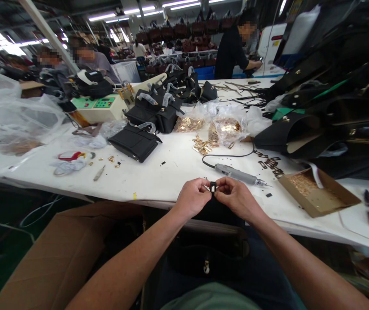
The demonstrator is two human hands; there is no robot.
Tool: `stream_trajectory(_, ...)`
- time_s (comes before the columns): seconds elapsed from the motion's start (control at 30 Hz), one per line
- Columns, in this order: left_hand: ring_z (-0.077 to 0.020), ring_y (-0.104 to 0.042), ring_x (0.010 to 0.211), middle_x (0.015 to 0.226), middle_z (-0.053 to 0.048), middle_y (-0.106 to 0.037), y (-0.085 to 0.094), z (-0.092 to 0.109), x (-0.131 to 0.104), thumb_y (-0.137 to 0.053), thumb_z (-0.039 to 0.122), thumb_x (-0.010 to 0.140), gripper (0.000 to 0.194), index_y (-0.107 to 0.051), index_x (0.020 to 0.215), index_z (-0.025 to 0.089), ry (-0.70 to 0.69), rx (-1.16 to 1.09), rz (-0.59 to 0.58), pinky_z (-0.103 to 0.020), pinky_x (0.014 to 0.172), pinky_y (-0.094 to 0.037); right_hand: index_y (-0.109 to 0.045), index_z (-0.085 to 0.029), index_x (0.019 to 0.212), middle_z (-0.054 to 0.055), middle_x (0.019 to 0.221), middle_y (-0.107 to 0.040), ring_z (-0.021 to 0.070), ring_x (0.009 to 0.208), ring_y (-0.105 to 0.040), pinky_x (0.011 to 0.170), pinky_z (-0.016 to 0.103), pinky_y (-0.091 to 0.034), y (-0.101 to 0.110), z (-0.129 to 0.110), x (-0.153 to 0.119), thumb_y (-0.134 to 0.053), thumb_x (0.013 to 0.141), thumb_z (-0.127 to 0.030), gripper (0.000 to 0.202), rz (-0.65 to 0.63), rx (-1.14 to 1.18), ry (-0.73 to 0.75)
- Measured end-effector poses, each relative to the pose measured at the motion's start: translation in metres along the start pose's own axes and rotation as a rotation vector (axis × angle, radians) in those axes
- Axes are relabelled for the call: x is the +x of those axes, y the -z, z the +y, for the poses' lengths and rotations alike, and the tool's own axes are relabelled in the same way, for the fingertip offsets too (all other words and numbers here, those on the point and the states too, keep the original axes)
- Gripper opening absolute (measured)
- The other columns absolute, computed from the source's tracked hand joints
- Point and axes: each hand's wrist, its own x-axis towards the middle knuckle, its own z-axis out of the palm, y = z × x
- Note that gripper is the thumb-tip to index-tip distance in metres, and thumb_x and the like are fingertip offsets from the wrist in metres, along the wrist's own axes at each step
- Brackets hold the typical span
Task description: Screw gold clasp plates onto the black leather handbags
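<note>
My left hand point(193, 194) and my right hand point(235, 194) meet at the table's front edge. Between the fingertips of both is a small black piece point(213, 184) with a pale middle; its exact kind is too small to tell. Below the hands, a black bag point(210, 245) lies on my lap, with a gold clasp point(206, 266) on its front. A grey electric screwdriver point(236, 173) with a cord rests just beyond my right hand. Dark metal frames point(270, 162) are scattered past it.
On the white table point(158, 185), a cardboard tray point(320, 193) of small gold parts stands right. Gold plates point(201, 145) and plastic bags point(226, 129) of hardware lie behind. Black handbags point(136, 141) stand left of centre, and others pile up at right. A co-worker point(232, 47) stands across the table.
</note>
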Motion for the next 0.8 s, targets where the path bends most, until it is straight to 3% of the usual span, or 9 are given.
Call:
stream_trajectory(0.37, -0.0069, -0.041, 0.050, 0.060, 0.006, -0.057, 0.0038, 0.0025, -0.0006, -0.061, 0.010, 0.069, 0.031, -0.073, 0.098, 0.013, -0.020, -0.001, -0.053, -0.019, 0.050, -0.029, -0.067, -0.017, 0.101, 0.000, 0.076, -0.071, 0.0129, 0.060, -0.054, 0.054, 0.024, -0.036, 0.0029, -0.0005, -0.0043, -0.068, 0.076, -0.031, 0.029, -0.027, 0.097, -0.025)
stream_trajectory(0.67, -0.0078, -0.044, 0.050, 0.061, 0.005, -0.060, 0.0037, 0.0009, -0.0001, -0.061, 0.012, 0.070, 0.031, -0.074, 0.098, 0.014, -0.041, 0.072, -0.043, -0.020, 0.050, -0.029, -0.071, -0.018, 0.096, 0.000, 0.074, -0.072, 0.0144, 0.061, -0.058, 0.057, 0.025, -0.038, -0.0032, 0.0018, -0.0013, -0.063, 0.072, -0.022, 0.026, 0.091, -0.099, 0.033)
stream_trajectory(0.8, -0.0080, -0.044, 0.051, 0.061, 0.005, -0.060, 0.0043, 0.0036, -0.0012, -0.060, 0.012, 0.070, 0.032, -0.075, 0.098, 0.014, -0.043, 0.078, -0.058, -0.020, 0.051, -0.030, -0.071, -0.017, 0.100, 0.001, 0.076, -0.071, 0.0163, 0.066, -0.060, 0.059, 0.027, -0.039, 0.0019, 0.0079, -0.0015, -0.058, 0.075, -0.022, 0.029, 0.002, 0.059, 0.028)
